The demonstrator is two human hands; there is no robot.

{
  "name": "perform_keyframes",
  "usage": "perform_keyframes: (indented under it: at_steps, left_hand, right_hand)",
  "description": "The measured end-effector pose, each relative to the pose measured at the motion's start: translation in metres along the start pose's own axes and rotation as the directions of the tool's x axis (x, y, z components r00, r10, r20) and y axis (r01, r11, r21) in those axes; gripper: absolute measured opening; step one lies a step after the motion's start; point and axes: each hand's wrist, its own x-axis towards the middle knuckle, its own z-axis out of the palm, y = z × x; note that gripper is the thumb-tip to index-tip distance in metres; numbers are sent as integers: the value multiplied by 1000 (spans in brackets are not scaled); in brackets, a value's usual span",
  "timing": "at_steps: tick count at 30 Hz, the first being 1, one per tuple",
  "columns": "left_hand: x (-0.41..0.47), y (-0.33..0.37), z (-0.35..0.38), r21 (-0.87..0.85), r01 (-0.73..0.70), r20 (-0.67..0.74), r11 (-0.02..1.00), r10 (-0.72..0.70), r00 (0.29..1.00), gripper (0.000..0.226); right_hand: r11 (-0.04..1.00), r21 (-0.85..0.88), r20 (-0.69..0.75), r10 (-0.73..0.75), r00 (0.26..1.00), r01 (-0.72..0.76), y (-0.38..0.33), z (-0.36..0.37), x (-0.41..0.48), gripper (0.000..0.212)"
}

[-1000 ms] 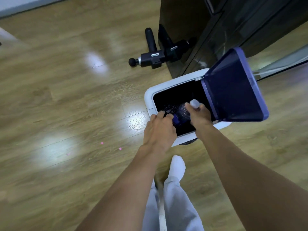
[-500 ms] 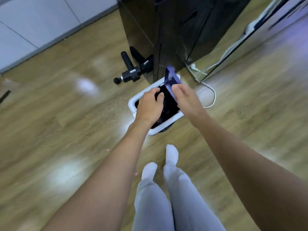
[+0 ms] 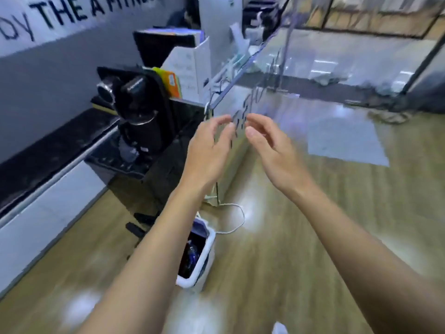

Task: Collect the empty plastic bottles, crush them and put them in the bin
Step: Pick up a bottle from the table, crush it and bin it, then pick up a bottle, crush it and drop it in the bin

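— Head camera: where had our bottles ended up?
— Inside the white bin (image 3: 209,247) on the floor below us, one blue-labelled bottle (image 3: 192,255) showing; farther up, our left hand (image 3: 209,145) and right hand (image 3: 269,143) hung empty, fingers spread.

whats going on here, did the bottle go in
It looks that way. Both hands are empty: the left hand and right hand are raised with fingers spread, holding nothing. Below them on the floor, the white bin is open, and a crushed bottle lies inside.
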Motion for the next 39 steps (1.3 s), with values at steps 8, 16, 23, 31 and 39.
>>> perform_keyframes:
  at_steps: [8, 16, 23, 31, 39]
  left_hand:
    - [2, 174, 131, -232, -247, 149, 941, 286, 947, 28]
    - [-50, 314, 304, -422, -326, 280, 846, 464, 840, 32]
    - [-77, 404, 450, -523, -308, 390, 795, 544, 743, 20]
    - [-56, 460, 632, -586, -298, 449, 753, 609, 654, 23]
    - [-32, 533, 814, -662, -199, 530, 723, 639, 558, 27]
  right_hand:
    - [991, -92, -327, -127, 936, 102, -50, -212, -55, 34]
    - [977, -209, -536, -153, 830, 45, -46, -418, -144, 38]
    - [964, -260, -676, -141, 723, -55, -22, -565, -192, 36]
    - [951, -267, -781, -119, 614, -155, 40, -715, -194, 25]
    - [924, -251, -857, -74, 510, -288, 94, -871, -174, 39]
